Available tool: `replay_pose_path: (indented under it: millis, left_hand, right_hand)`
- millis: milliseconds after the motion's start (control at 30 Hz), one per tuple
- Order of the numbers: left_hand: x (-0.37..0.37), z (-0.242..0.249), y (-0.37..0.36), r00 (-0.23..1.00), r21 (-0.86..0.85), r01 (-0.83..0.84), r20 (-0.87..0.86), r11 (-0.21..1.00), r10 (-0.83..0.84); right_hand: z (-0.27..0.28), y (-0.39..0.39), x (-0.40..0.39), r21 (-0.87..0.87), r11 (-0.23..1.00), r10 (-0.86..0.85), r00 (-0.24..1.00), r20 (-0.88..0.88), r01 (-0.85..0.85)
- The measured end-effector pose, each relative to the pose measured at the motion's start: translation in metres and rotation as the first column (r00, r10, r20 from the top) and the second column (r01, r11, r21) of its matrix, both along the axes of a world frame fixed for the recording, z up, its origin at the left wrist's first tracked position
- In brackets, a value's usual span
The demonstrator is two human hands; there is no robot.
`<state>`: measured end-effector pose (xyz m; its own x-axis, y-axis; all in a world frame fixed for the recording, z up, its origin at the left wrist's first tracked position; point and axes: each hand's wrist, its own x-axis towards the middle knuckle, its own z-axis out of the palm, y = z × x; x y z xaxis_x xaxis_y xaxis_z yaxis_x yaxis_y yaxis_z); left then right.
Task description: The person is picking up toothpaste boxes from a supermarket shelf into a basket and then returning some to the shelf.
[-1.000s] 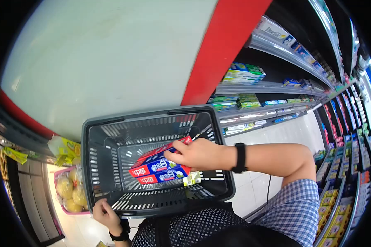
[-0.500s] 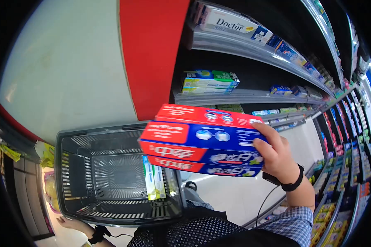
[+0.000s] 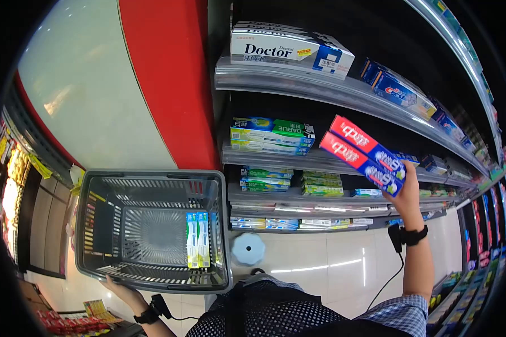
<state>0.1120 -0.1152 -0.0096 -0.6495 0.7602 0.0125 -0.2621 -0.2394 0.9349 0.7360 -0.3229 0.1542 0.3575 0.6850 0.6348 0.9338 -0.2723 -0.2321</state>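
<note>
Shop aisle, toothpaste shelves (image 3: 343, 92) ahead. Right hand (image 3: 406, 197) closed around red-blue toothpaste boxes (image 3: 363, 154), raised against the middle shelf. Left hand (image 3: 123, 292) grips grey basket (image 3: 93, 224) from below; green-white box (image 3: 197, 240) lies inside. Half a second ago the boxes were over the basket, nearer the camera.

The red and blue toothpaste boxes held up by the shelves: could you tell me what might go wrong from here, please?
The right hand grips the red and blue toothpaste boxes only at their lower end, so the two stacked boxes could slide apart or tip out. Raised beside the shelf, they might knock the green boxes off its edge. The left hand alone supports the basket, which could tilt.
</note>
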Motion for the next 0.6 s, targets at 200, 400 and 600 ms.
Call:
replay_pose_path:
  millis: [200, 400, 600]
  left_hand:
    - [-0.045, -0.035, 0.047, 0.991, -0.033, 0.000, -0.132, 0.999, -0.005]
    - [-0.089, -0.065, 0.086, 0.973, -0.089, 0.037, -0.224, 0.995, -0.057]
    - [-0.094, -0.064, 0.098, 0.946, -0.114, 0.031, -0.317, 0.993, -0.066]
  right_hand:
    - [-0.019, 0.046, 0.070, -0.071, 0.992, 0.090, 0.986, -0.144, -0.101]
    - [-0.021, 0.077, 0.140, -0.237, 0.941, 0.054, 0.799, -0.599, -0.242]
    - [-0.017, 0.091, 0.164, -0.474, 0.867, -0.108, 0.873, -0.475, -0.150]
